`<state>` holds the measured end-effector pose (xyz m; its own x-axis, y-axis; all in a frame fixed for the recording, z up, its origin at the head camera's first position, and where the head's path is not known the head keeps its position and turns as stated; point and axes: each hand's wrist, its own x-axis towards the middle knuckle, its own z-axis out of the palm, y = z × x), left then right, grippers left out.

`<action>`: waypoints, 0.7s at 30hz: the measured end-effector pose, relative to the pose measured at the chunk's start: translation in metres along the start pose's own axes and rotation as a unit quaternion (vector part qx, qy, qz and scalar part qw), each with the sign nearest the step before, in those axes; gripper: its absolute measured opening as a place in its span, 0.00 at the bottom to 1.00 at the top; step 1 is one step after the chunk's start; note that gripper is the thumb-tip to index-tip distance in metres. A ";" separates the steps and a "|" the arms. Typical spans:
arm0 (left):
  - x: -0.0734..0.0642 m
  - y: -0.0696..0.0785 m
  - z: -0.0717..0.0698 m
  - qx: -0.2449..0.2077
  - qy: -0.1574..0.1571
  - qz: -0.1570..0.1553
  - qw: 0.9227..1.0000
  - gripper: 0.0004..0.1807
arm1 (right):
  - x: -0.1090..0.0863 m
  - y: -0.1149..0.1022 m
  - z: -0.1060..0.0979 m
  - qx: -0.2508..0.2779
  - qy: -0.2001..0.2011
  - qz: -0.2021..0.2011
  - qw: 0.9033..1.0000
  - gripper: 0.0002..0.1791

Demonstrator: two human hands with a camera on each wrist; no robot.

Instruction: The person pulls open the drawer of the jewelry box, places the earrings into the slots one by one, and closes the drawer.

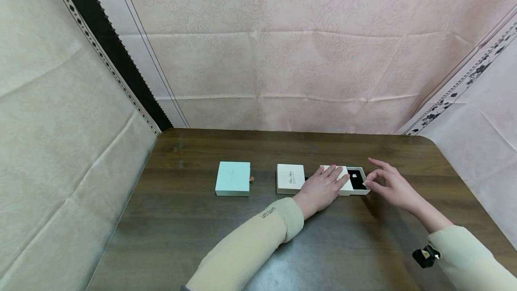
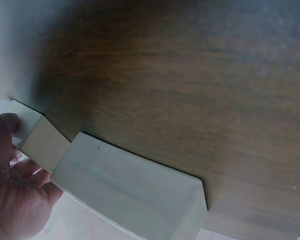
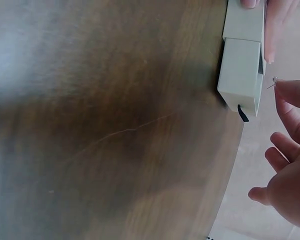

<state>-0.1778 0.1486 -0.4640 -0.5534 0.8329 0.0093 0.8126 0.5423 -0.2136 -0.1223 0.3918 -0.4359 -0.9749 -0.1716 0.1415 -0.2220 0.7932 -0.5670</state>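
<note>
In the head view my left hand (image 1: pixel 321 190) lies over a white drawer-style jewelry box (image 1: pixel 344 187). Its fingers reach across the lid, and the right wrist view shows the thumb against the near side. The box's inner drawer (image 3: pixel 240 72) is pulled out to the right, baring a black pad (image 1: pixel 357 182) with a small shiny stud earring (image 1: pixel 354 175) on it. My right hand (image 1: pixel 393 187) pinches another earring (image 3: pixel 275 79), with a sparkling head and thin post, between thumb and forefinger just past the drawer's end. A black ribbon tab (image 3: pixel 243 113) hangs from the drawer.
Left of my left hand sits a second white box (image 1: pixel 291 178) with dark lettering, partly beside the wrist. Farther left is a mint-green box (image 1: pixel 233 178) with a brown tab. The brown wooden table (image 1: pixel 194 237) meets pale patterned cloth (image 1: pixel 282 66) at the back.
</note>
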 end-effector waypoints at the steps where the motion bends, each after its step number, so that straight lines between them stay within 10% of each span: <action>1: 0.000 0.000 0.000 0.000 0.000 0.000 1.000 0.31 | 0.003 0.000 0.000 -0.002 -0.005 0.000 1.000 0.06; 21: 0.002 0.001 0.001 -0.008 -0.013 -0.004 1.000 0.31 | 0.026 0.004 0.012 0.008 -0.074 0.020 0.997 0.06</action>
<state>-0.1782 0.1502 -0.4654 -0.5645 0.8253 -0.0151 0.8109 0.5510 -0.1971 -0.1489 0.3833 -0.4447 -0.9745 -0.2243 -0.0016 -0.1815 0.7925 -0.5822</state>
